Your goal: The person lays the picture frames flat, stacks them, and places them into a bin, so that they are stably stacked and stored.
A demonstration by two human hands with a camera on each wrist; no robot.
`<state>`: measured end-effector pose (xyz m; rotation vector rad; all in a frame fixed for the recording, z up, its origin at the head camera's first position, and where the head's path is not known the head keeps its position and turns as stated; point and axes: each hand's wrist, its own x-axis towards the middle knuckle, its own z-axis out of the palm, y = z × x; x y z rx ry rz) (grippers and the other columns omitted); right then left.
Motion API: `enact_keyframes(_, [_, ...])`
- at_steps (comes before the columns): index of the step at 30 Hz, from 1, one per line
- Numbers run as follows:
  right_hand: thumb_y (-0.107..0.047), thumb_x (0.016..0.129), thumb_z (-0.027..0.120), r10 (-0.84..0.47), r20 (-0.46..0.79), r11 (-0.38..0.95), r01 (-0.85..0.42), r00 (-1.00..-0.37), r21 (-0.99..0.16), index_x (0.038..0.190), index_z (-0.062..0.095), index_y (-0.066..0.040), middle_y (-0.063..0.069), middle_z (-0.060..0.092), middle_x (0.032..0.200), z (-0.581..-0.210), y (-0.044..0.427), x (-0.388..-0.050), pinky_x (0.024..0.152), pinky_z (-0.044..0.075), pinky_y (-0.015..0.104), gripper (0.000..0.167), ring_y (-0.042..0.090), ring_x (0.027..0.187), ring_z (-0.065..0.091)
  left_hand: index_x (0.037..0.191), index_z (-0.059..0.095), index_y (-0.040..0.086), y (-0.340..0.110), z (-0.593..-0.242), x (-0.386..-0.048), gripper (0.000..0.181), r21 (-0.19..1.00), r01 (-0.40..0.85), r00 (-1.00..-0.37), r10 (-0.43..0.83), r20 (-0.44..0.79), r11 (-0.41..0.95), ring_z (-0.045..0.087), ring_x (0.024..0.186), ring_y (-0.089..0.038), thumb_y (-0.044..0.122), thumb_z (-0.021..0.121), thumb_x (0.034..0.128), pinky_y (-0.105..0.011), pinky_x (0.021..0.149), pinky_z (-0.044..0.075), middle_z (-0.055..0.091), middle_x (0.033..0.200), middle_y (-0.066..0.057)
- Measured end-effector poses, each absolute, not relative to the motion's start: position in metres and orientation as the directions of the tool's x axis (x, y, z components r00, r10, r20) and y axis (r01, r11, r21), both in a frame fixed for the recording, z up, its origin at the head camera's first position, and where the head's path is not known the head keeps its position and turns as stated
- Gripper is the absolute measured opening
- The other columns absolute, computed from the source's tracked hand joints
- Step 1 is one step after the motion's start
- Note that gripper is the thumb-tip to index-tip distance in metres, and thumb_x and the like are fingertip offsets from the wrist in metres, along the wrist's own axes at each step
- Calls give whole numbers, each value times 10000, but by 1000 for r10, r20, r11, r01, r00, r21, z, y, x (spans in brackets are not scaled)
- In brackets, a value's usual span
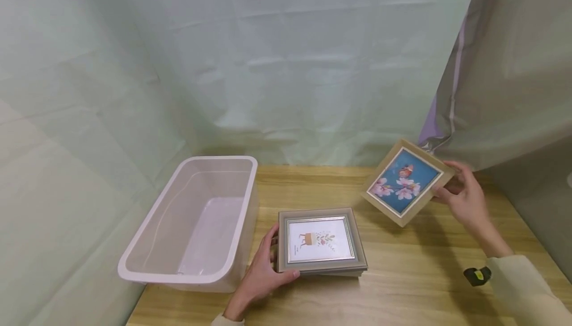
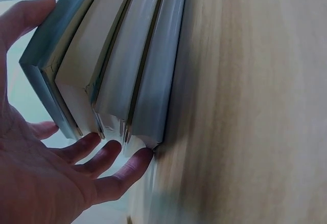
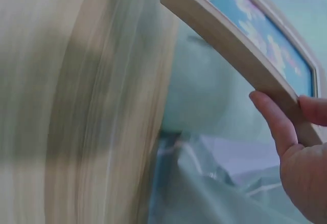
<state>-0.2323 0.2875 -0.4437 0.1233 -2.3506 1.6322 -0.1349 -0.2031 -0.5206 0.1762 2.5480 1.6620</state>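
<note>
On the wooden table lies a stack of several picture frames. The top one, a grey-brown picture frame [image 1: 283, 241], shows a plant in an orange pot. My left hand [image 1: 263, 266] rests against the stack's near left corner, thumb at the front edge; in the left wrist view its loosely bent fingers [image 2: 115, 180] touch the ends of the stacked frames [image 2: 115, 65]. To the right, my right hand [image 1: 466, 202] pinches a beige picture frame [image 1: 426, 202] by its right corner, thumb on the front. This frame, with pink blossoms on blue, is held tilted above the table.
A deep white plastic tub [image 1: 248, 206] stands left of the stack, with nothing visible inside. Pale sheets [image 1: 304, 77] hang behind and to the left, and a grey-brown curtain [image 1: 514, 67] at the right. The wooden table [image 1: 402, 276] extends between and in front.
</note>
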Motion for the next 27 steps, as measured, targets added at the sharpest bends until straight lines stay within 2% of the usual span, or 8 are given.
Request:
enact_keyframes(2, [105, 1003, 662, 112, 275, 251, -240, -955, -938, 1584, 459, -223, -165, 597, 1163, -444, 281, -228, 708, 656, 199, 697, -63, 877, 745, 1737, 219, 155, -203, -520, -135, 1275, 915, 46, -989, 148, -14, 400, 514, 1458, -464, 286, 992, 731, -574, 1101, 552, 450, 1649, -235])
enact_keyframes(7, [142, 991, 656, 158, 257, -22, -264, -953, -964, 1517, 476, -202, -33, 591, 1205, -444, 266, -217, 734, 669, 242, 654, 27, 892, 771, 1736, 217, 134, -202, -520, -136, 1270, 912, 50, -988, 152, -13, 408, 505, 1466, -482, 293, 987, 738, -614, 1116, 557, 434, 1660, -244])
enact_keyframes(10, [127, 995, 666, 183, 221, -118, -244, -958, -962, 1489, 460, -204, 0, 567, 1220, -442, 258, -211, 742, 676, 270, 630, 72, 895, 776, 1734, 224, 127, -202, -519, -137, 1259, 911, 54, -987, 158, -13, 409, 502, 1471, -482, 287, 983, 743, -615, 1115, 563, 417, 1675, -243])
enact_keyframes(14, [109, 999, 675, 199, 162, -221, -206, -966, -953, 1454, 443, -218, 10, 579, 1213, -439, 248, -203, 738, 684, 295, 607, 94, 926, 784, 1726, 262, 142, -201, -516, -138, 1223, 901, 62, -988, 154, -5, 429, 635, 1307, -438, 281, 980, 746, -530, 1032, 615, 445, 1646, -236])
enact_keyframes(16, [112, 1006, 660, 191, 134, -283, -185, -972, -941, 1440, 427, -219, 7, 612, 1205, -438, 243, -199, 748, 687, 308, 593, 107, 946, 792, 1711, 313, 147, -202, -514, -138, 1170, 897, 76, -990, 137, 18, 435, 643, 1285, -399, 285, 972, 754, -504, 1018, 612, 464, 1635, -213])
enact_keyframes(22, [113, 1024, 623, 172, 11, -453, -89, -985, -887, 1416, 379, -241, 6, 696, 1160, -431, 227, -186, 781, 695, 344, 582, 169, 938, 824, 1637, 455, 128, -197, -501, -137, 922, 886, 147, -989, 40, 145, 439, 595, 1316, -472, 290, 898, 846, -647, 1066, 549, 474, 1653, -199])
enact_keyframes(25, [95, 1028, 632, 169, -74, -504, -22, -983, -864, 1407, 364, -266, 5, 695, 1145, -427, 218, -179, 792, 697, 352, 588, 176, 932, 827, 1595, 508, 89, -192, -493, -137, 787, 897, 217, -972, 6, 233, 385, 610, 1289, -444, 190, 858, 896, -531, 1069, 581, 527, 1585, -204])
enact_keyframes(27, [95, 1034, 621, 154, -111, -540, 10, -982, -842, 1402, 356, -271, 1, 700, 1143, -425, 212, -175, 799, 699, 360, 583, 178, 942, 827, 1557, 545, 49, -186, -487, -137, 698, 913, 259, -962, -2, 273, 316, 615, 1277, -400, 112, 824, 920, -393, 1031, 607, 562, 1531, -211])
